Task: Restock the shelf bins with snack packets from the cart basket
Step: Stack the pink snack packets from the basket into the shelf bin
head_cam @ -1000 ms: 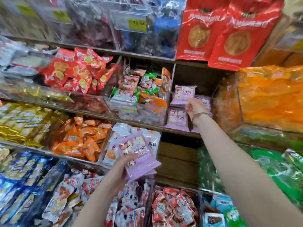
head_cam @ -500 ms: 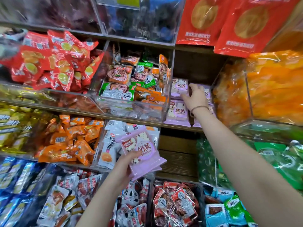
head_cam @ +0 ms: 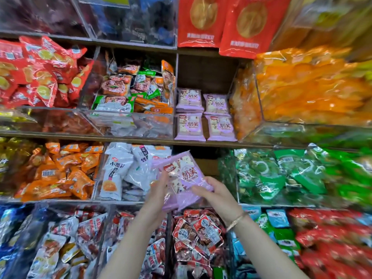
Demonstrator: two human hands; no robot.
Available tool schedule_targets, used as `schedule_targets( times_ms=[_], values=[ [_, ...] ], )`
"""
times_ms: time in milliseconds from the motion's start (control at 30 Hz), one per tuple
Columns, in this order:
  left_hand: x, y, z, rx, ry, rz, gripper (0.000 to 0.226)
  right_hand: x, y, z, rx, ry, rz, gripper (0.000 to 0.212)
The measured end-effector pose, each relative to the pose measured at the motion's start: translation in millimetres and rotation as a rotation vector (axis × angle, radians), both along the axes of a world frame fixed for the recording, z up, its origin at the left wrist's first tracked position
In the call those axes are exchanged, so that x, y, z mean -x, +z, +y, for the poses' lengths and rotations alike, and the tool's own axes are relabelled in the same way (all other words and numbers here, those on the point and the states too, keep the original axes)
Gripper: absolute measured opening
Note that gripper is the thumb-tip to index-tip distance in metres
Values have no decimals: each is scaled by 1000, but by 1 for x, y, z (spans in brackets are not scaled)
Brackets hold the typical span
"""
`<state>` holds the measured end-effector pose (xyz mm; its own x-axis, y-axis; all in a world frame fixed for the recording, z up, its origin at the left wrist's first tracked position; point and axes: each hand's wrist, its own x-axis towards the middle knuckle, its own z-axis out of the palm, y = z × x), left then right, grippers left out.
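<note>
A small stack of lilac snack packets (head_cam: 184,179) is held in front of the shelves at mid height. My left hand (head_cam: 159,195) grips the stack from its left side. My right hand (head_cam: 216,193), with a thin bracelet on the wrist, holds the stack's lower right corner, thumb on top. On the shelf above, several matching lilac packets (head_cam: 205,115) lie in rows in an open shelf bay (head_cam: 207,77) with dark free room behind them. The cart basket is out of view.
Clear bins crowd every shelf: red packets (head_cam: 40,73) upper left, mixed packets (head_cam: 132,93), orange packets (head_cam: 58,172), white packets (head_cam: 122,170), green bags (head_cam: 291,174) right, orange bags (head_cam: 310,85) upper right. Large red bags (head_cam: 225,21) hang above the bay.
My right hand has come down from the lilac packets on the shelf to the stack that my left hand holds. Both hands now hold it. The view has dipped slightly.
</note>
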<state>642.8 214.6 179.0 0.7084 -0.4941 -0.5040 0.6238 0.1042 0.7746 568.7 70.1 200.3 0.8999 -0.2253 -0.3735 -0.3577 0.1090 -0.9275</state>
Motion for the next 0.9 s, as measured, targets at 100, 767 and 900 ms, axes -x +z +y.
schedule_targets(
  times_ms=[100, 767, 900],
  values=[
    [-1, -1, -2, 143, 10, 58, 44, 3, 4, -7, -230, -149, 13, 12],
    [-40, -21, 33, 87, 121, 48, 33, -201, 38, -131, -275, -691, 13, 12],
    [-40, -25, 29, 78, 112, 16, 46, -216, 38, -139, -249, -809, 12, 34]
  ],
)
